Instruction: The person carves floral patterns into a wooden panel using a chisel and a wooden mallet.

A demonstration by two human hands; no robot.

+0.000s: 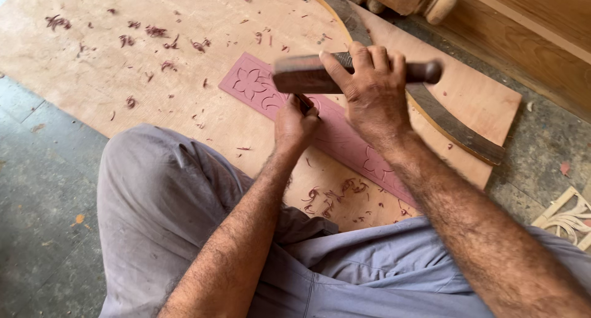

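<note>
- My right hand is wrapped tight around a dark wooden mallet, its head raised just above my left fist so it can fall squarely.
- My left hand is clenched on a chisel, mostly hidden inside it, tip down against the reddish carved strip directly beneath.
- The strip lies flat on a plywood sheet; curled shavings lie nearer me than my fists.
</note>
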